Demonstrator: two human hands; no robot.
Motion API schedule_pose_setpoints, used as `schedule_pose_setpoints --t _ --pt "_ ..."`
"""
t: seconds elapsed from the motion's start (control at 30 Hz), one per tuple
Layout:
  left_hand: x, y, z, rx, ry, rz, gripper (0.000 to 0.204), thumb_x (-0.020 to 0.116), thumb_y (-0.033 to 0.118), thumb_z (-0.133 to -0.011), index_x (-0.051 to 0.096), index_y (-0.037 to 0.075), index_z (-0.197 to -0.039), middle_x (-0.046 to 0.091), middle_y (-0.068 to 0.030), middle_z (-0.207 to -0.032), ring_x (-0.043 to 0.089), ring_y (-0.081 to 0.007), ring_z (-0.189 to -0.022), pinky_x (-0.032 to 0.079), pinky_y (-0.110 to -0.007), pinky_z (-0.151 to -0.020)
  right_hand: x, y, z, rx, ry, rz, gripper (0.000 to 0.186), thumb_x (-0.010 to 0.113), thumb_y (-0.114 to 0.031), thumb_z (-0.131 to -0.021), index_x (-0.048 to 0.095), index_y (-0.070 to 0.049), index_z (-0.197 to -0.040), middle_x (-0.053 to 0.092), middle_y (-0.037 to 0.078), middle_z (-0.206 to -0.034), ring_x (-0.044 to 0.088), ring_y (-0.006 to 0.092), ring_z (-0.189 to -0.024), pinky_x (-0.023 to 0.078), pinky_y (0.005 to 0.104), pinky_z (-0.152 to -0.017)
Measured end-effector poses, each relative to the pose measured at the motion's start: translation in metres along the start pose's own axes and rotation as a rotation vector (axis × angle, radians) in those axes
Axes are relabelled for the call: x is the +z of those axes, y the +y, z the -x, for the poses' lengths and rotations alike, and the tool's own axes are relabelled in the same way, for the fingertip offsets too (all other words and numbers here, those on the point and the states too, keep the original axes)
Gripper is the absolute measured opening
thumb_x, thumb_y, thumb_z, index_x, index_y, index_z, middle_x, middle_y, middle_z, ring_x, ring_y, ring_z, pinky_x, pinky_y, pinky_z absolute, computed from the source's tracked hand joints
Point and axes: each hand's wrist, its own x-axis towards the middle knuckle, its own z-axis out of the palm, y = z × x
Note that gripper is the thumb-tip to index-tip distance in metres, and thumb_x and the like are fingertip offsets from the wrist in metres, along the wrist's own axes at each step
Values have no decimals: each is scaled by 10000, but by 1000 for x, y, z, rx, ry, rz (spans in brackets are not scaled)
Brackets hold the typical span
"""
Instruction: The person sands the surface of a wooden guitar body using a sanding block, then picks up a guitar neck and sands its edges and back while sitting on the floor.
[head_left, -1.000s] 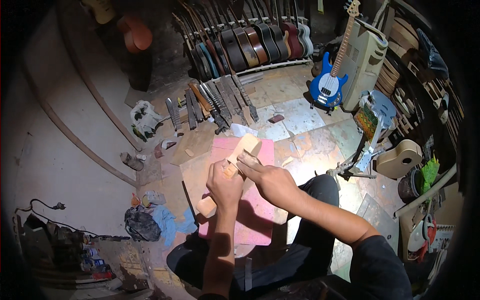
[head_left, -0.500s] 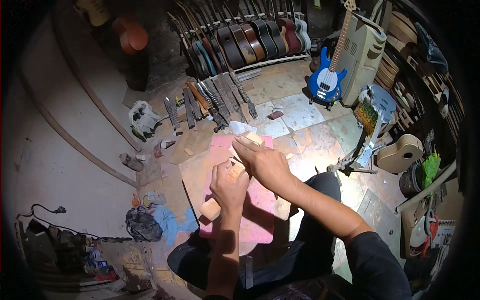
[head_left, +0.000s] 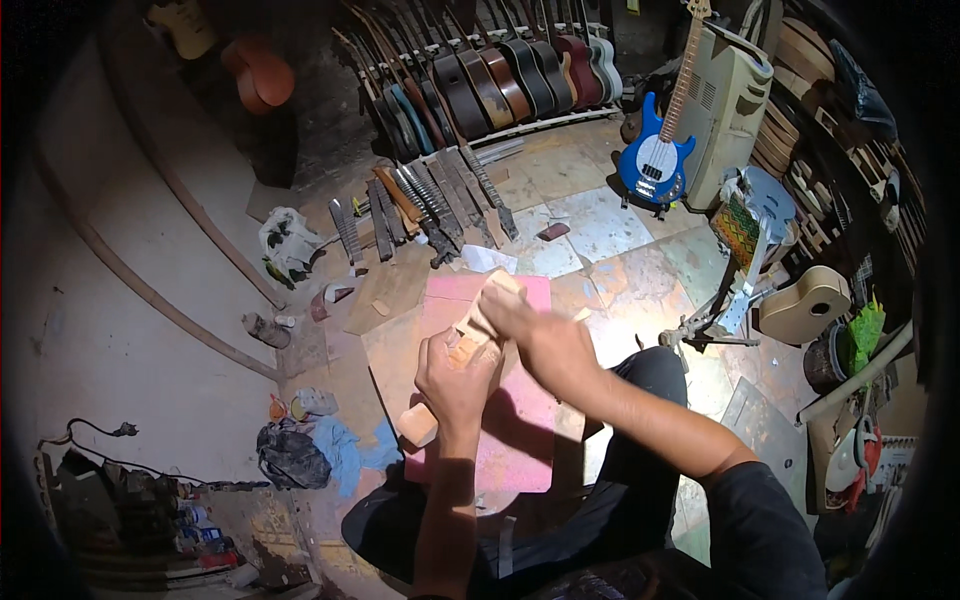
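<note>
A long piece of pale carved wood [head_left: 418, 426] lies slantwise over a pink board [head_left: 523, 465], between my knees. My left hand [head_left: 455, 380] is closed around its middle, and the lower left end sticks out below the wrist. Over the upper part of the wood, my right hand [head_left: 545, 340] is blurred by motion at the fingers. Whether anything is under those fingers is hidden. The wood's far end [head_left: 503, 279] shows past the right fingertips. A white sheet of paper [head_left: 489, 260] lies just beyond the pink board.
Several guitar necks [head_left: 430, 205] lie on the floor ahead, before a rack of guitars [head_left: 505, 85]. A blue bass guitar [head_left: 655, 160] stands at the back right. On the left are a black plastic bag [head_left: 292, 455] and a blue cloth [head_left: 338, 450]. An unfinished guitar body [head_left: 805, 305] leans at the right.
My right hand has slid a little right and nearer to me along the wood, uncovering more of its far end. My left hand keeps its hold; the whole view has shifted slightly.
</note>
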Motion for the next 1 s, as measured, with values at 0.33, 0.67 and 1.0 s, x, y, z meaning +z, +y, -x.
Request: schedule_pose_setpoints --t 0.33,0.67,1.0 --pt "2 5 6 27 -18 -15 438 891 82 -702 683 -23 -1074 730 -206 -1002 738 -402 -935 588 -456 -834 3 14 -4 -42 18 74 612 638 -85 -912 596 -142 -1520 702 139 -1425 758 311 -793 631 426 -634" --pt "1 5 14 -12 -34 -7 505 985 144 -686 698 -27 -1064 729 -179 -1014 736 -365 -918 593 -449 -848 -4 39 -37 234 -143 65 555 600 -62 -960 612 -86 -1514 759 263 -1205 781 347 -936 646 424 -721" --pt "-8 11 9 -68 -108 -10 572 1008 124 -652 730 -20 -1131 708 -183 -1002 719 -366 -924 584 -448 -851 21 90 20 777 -70 -1083 538 542 -38 -957 649 -55 -1484 618 25 -966 650 123 -845 641 309 -699"
